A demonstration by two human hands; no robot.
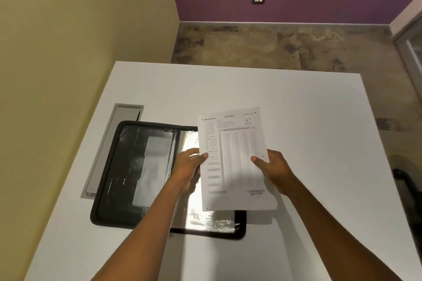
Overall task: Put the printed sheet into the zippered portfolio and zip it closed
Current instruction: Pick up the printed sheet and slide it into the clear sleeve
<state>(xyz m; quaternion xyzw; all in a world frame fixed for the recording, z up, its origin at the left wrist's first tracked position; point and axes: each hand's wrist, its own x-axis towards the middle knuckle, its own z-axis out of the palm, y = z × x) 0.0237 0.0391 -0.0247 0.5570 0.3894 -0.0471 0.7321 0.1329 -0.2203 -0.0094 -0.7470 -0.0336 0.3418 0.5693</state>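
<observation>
1. My left hand (190,166) pinches the left edge of the white printed paper sheet (235,159); my right hand (275,169) pinches its right edge.
2. Sheet held above the right half of the open black zippered portfolio (127,173).
3. Portfolio lies flat on the white table (319,143), left of centre.

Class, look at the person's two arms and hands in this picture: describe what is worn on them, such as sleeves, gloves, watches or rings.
Nothing is worn. The left hand and right hand are bare, with no gloves, and no rings show on the visible fingers. Both forearms are uncovered up to the bottom edge of the picture: no sleeves, watch or bracelet.
</observation>
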